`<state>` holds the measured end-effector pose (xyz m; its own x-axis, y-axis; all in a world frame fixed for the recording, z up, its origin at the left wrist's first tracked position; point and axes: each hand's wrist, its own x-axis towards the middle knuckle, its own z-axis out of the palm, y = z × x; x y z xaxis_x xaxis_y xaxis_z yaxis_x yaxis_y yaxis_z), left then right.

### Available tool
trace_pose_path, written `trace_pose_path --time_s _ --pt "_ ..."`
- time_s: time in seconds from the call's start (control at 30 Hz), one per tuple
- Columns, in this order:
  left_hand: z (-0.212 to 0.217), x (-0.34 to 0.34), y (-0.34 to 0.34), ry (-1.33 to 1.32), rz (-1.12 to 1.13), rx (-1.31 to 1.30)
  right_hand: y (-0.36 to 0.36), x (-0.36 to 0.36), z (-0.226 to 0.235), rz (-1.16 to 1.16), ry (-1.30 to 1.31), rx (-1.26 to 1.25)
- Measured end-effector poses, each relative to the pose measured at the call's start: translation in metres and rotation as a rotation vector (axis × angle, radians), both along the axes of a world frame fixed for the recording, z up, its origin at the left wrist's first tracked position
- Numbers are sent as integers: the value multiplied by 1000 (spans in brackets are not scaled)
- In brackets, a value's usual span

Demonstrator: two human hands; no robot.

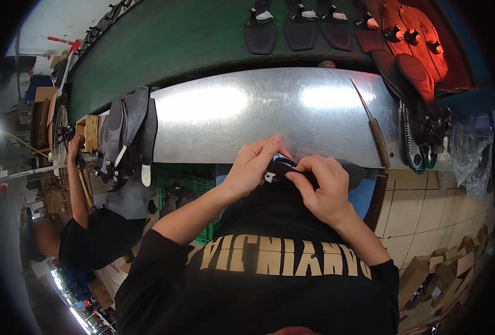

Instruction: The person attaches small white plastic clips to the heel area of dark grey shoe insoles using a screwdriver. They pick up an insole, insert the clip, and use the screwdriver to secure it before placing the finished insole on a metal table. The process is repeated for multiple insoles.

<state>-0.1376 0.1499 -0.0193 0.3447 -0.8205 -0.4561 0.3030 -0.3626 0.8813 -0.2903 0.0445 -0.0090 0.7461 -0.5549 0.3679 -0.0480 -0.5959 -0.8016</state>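
Note:
Close to my body, at the near edge of a metal worktop (275,125), both hands are on a dark sandal (356,174). My left hand (254,167) pinches its upper with thumb and fingers, beside a small white patch. From the other side, my right hand (324,187) grips the upper with bent fingers. A dark grey sole end sticks out to the right behind that hand. My fingers cover most of the upper, so its shape is hard to make out.
A pointed tool with a wooden handle (379,142) lies at the worktop's right. Dark soles (125,125) are heaped at its left end. Several sandals (300,33) sit on the green conveyor (163,50) beyond. Another person (99,234) works at left. Cardboard boxes (437,273) stand lower right.

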Motion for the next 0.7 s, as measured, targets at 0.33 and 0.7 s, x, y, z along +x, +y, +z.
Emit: trace_pose_path --time_s 0.33,0.7 --pt "2 -2 3 -116 -72 -22 8 -4 -6 -2 69 304" --pt "-2 9 7 -243 -237 -171 7 -3 -16 35 79 742"
